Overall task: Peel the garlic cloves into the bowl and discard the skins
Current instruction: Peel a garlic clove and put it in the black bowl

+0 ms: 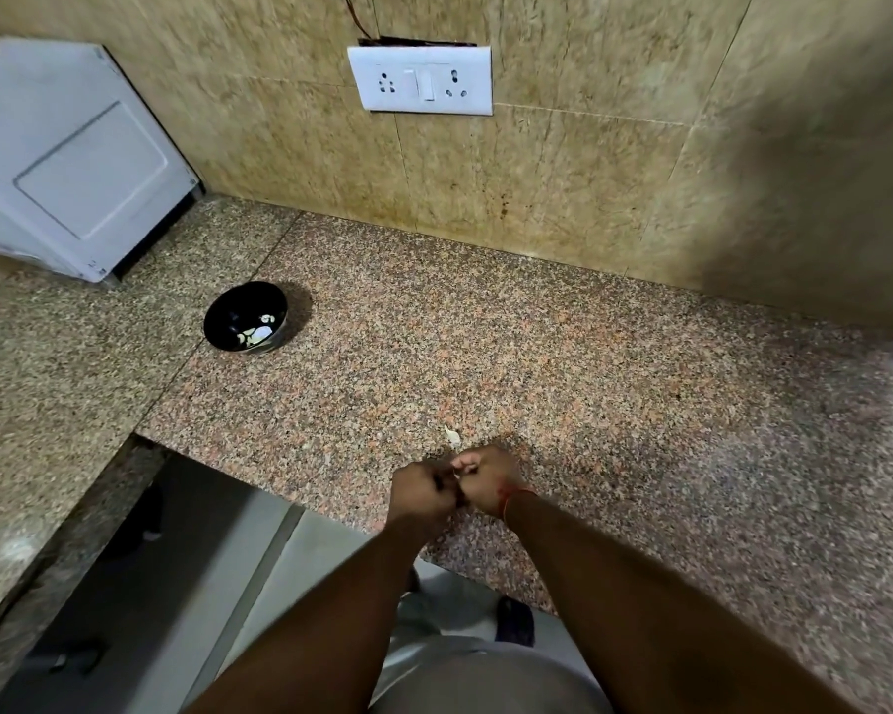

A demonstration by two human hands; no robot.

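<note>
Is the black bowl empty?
No, the bowl on the counter already holds several pale garlic pieces in its bottom.

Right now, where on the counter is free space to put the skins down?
Bare counter lies between the bowl and the right wall, and behind the hands. It is crowded only at the left hand, right hand and skin scrap.

My black bowl [245,316] sits upright toward the counter's [537,353] far left, a few pale peeled cloves [259,332] in its bottom. Near the front edge, a small whitish garlic piece [452,436] lies on the granite.
</note>
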